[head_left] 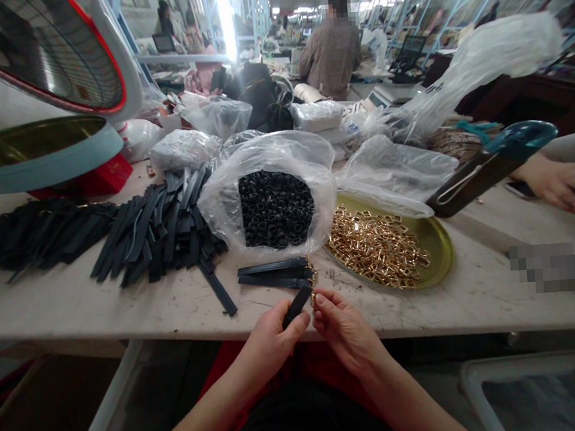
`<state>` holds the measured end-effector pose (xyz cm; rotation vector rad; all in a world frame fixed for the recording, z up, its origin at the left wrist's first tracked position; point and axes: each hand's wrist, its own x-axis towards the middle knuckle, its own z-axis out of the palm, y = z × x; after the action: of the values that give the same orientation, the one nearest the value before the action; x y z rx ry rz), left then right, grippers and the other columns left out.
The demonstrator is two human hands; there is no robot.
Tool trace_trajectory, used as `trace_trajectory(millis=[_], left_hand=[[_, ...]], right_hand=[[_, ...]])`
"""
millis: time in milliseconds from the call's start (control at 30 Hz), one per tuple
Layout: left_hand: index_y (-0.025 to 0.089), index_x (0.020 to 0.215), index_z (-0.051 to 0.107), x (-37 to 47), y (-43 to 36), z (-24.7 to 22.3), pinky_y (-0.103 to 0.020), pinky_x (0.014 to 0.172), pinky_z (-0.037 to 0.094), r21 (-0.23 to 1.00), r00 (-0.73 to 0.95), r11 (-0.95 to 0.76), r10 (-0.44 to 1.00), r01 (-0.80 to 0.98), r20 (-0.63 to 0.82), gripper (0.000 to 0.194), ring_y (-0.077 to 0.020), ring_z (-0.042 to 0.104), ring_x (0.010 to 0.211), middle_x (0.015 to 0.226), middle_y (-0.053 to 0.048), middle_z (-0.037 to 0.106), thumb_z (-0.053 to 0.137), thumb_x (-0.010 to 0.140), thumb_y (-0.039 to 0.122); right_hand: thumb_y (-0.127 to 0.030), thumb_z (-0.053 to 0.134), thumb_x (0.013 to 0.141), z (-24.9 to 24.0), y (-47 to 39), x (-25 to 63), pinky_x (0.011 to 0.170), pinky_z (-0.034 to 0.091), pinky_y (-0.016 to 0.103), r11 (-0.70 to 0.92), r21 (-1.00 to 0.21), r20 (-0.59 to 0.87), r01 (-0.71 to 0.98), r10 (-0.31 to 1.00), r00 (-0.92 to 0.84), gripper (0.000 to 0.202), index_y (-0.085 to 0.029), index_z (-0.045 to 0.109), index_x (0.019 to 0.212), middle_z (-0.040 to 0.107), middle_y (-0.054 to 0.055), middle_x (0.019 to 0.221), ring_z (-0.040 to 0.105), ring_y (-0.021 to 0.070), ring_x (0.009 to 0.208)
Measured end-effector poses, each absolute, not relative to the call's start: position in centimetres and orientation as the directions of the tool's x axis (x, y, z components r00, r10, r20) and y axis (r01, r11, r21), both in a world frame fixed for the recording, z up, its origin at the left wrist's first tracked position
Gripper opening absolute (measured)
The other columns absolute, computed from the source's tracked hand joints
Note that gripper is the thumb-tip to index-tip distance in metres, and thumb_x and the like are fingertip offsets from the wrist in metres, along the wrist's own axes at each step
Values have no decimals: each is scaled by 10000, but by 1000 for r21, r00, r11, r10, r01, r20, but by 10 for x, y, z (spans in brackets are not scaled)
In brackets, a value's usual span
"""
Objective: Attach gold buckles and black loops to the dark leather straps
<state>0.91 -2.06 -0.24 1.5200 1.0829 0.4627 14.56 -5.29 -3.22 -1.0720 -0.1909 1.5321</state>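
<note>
My left hand (279, 327) is closed around a short black strap (298, 307), which points up and to the right. Fingers of my right hand (342, 323) pinch a small gold buckle (314, 299) at the strap's end; whether the two are joined is too small to tell. Just beyond my hands, several black straps with gold buckles (274, 273) lie side by side on the table. Behind them an open clear plastic bag (208, 204) holds many small black loops (277, 209). To its right, a heap of gold buckles (373, 245) fills part of a yellowish round tray (442, 254).
Piles of loose black straps (160, 224) spread over the left of the table (175, 305). A scale with a blue-grey pan (57, 156) stands at the back left. A dark-handled tool (491, 168) leans over the tray. Another person's hands (561, 183) are at the right.
</note>
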Motion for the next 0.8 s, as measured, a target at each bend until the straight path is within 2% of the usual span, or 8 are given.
trace_trajectory(millis=[100, 167, 267, 333, 400, 533, 633, 800], left_hand=[[148, 884, 597, 14, -17, -2, -239, 664, 410, 939, 475, 24, 858, 344, -196, 253, -154, 531, 729, 790, -21, 612, 465, 819, 354], [139, 855, 601, 15, -15, -1, -222, 565, 398, 930, 457, 72, 856, 360, -242, 264, -133, 505, 617, 687, -1, 576, 456, 817, 356], [131, 871, 583, 15, -15, -1, -195, 409, 307, 908, 439, 199, 824, 368, -359, 279, -93, 390, 443, 541, 57, 437, 447, 809, 366], [134, 883, 578, 15, -15, -2, -197, 418, 310, 913, 430, 190, 835, 361, -344, 260, -96, 392, 448, 540, 58, 436, 441, 808, 342], [142, 859, 588, 14, -17, -4, -215, 505, 359, 921, 421, 86, 870, 379, -255, 218, -121, 460, 536, 599, 28, 510, 446, 805, 298], [157, 805, 588, 13, -19, -5, -250, 616, 379, 877, 426, -57, 888, 477, -174, 190, -167, 534, 673, 707, -19, 600, 433, 815, 266], [167, 770, 565, 13, -21, -3, -252, 606, 371, 859, 432, -80, 885, 505, -172, 205, -170, 543, 663, 703, -21, 608, 412, 837, 286], [168, 780, 552, 13, -19, 1, -246, 639, 372, 888, 480, -89, 863, 451, -158, 213, -160, 535, 690, 740, -17, 598, 402, 854, 300]], right_hand=[[-312, 760, 591, -33, -56, 141, 551, 404, 212, -289, -710, -475, -642, 870, 134, 267, -199, 651, 807, 610, -25, 713, 485, 72, 552], [-334, 731, 631, -31, -59, 141, 602, 422, 234, -302, -775, -434, -555, 893, 119, 304, -200, 651, 892, 632, -7, 776, 511, 92, 601], [-337, 694, 677, -28, -64, 144, 702, 435, 272, -285, -884, -345, -370, 933, 105, 346, -208, 631, 992, 646, 8, 847, 551, 135, 720], [-335, 681, 690, -26, -66, 145, 722, 433, 281, -228, -943, -267, -243, 953, 145, 320, -212, 633, 982, 646, 9, 840, 555, 153, 755], [-339, 676, 694, -26, -65, 145, 685, 430, 272, -170, -974, -198, -152, 960, 198, 287, -207, 640, 945, 631, 2, 776, 546, 148, 711], [-368, 710, 646, -28, -62, 143, 594, 416, 250, -206, -953, -248, -224, 952, 180, 311, -193, 635, 892, 588, -25, 671, 512, 118, 607], [-392, 718, 630, -25, -60, 146, 597, 422, 259, -268, -923, -316, -278, 938, 145, 332, -188, 643, 881, 583, -31, 638, 511, 116, 593], [-383, 725, 629, -19, -58, 153, 642, 437, 274, -235, -945, -282, -230, 938, 200, 279, -180, 677, 814, 599, -18, 634, 521, 123, 618]])
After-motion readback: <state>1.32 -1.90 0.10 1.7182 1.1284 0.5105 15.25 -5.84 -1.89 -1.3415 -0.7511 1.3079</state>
